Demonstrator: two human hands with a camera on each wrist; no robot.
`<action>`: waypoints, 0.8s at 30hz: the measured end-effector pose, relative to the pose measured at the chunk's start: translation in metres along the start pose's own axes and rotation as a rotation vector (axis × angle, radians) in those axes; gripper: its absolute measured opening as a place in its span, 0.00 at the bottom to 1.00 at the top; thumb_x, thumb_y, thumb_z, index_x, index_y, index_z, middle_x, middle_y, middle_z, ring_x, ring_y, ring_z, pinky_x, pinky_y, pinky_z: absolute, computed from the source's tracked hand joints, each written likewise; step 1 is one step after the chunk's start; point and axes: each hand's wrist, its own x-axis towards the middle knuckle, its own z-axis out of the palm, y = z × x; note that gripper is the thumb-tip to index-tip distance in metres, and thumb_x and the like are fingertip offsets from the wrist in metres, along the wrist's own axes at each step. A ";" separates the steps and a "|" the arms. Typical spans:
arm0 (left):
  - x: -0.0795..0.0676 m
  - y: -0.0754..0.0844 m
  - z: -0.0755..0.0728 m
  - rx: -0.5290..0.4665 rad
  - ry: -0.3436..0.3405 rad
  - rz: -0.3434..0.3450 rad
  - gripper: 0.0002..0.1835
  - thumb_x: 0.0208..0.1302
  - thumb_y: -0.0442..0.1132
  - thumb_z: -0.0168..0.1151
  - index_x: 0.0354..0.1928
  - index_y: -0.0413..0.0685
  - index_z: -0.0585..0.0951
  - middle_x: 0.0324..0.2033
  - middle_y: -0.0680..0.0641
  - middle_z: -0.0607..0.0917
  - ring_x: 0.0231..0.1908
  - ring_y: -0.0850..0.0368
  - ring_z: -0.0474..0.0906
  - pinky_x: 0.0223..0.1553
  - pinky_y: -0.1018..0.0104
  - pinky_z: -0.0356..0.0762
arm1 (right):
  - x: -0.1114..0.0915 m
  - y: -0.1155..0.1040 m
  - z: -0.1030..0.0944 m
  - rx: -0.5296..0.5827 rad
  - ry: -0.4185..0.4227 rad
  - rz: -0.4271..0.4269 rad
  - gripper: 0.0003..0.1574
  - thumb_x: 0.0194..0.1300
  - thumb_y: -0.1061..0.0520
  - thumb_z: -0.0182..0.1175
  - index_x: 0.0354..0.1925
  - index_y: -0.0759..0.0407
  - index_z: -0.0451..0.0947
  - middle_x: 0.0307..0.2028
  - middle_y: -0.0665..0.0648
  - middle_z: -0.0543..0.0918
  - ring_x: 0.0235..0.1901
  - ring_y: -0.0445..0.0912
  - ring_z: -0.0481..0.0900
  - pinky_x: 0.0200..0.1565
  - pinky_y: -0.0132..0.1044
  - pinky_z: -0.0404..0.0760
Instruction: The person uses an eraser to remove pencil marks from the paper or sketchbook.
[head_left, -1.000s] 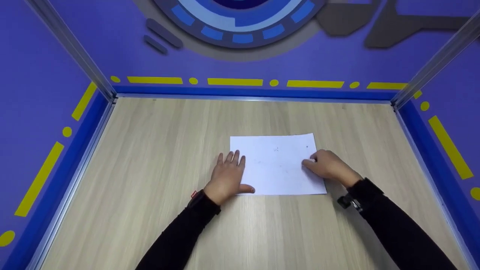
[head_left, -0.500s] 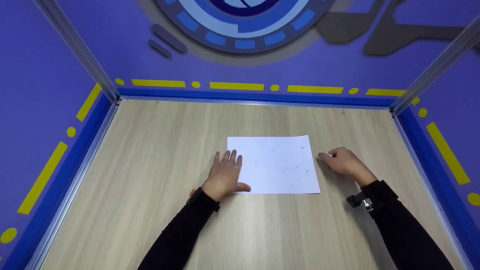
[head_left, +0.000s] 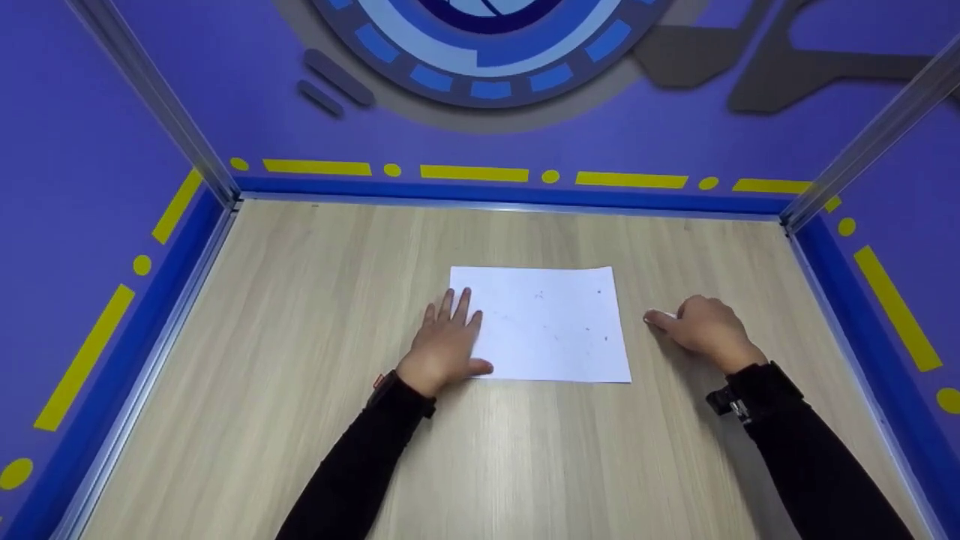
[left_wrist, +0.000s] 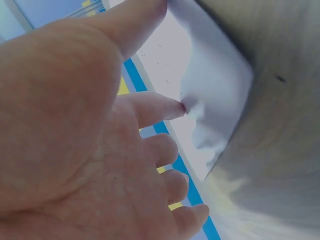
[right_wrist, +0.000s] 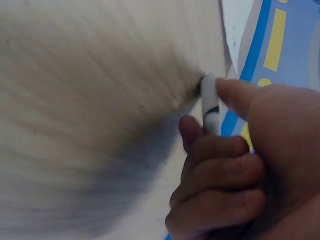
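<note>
A white sheet of paper (head_left: 544,326) with several small dark specks lies on the table. My left hand (head_left: 444,343) rests on its left edge, fingers spread and thumb out. In the left wrist view, the index fingertip of the left hand (left_wrist: 90,140) touches the paper (left_wrist: 220,85), which looks slightly rumpled beside it. To the right of the sheet, apart from it, is my right hand (head_left: 705,330). In the right wrist view, the right hand (right_wrist: 235,165) pinches a small white stick (right_wrist: 210,100) with a dark band; its far end is dark, and the fingers hide the rest.
The light wood table (head_left: 337,300) extends around the sheet on all sides. Metal-edged purple panels enclose it at the back (head_left: 472,135), the left (head_left: 67,187) and the right (head_left: 915,225).
My right hand, with the white stick, has moved off the paper's right edge to the right. The paper and my left hand have shifted slightly left and away from me.
</note>
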 end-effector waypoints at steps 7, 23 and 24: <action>-0.011 -0.002 -0.012 -0.020 0.139 0.027 0.41 0.80 0.62 0.63 0.83 0.42 0.71 0.84 0.34 0.67 0.82 0.35 0.68 0.82 0.36 0.67 | -0.019 -0.007 -0.009 -0.025 0.132 -0.014 0.40 0.81 0.31 0.56 0.23 0.59 0.77 0.22 0.55 0.73 0.24 0.50 0.73 0.24 0.41 0.67; -0.042 0.026 -0.056 -0.034 0.930 0.194 0.19 0.85 0.47 0.61 0.31 0.50 0.87 0.18 0.55 0.84 0.17 0.64 0.71 0.18 0.66 0.69 | -0.061 -0.102 -0.004 0.121 0.591 -0.667 0.19 0.78 0.59 0.65 0.26 0.56 0.82 0.22 0.49 0.80 0.22 0.40 0.75 0.27 0.36 0.76; -0.042 0.029 -0.055 -0.014 0.968 0.199 0.17 0.85 0.46 0.61 0.34 0.50 0.89 0.20 0.55 0.86 0.18 0.63 0.75 0.19 0.65 0.72 | -0.062 -0.107 -0.002 0.123 0.602 -0.660 0.14 0.78 0.59 0.65 0.31 0.57 0.86 0.25 0.51 0.85 0.24 0.41 0.81 0.29 0.38 0.81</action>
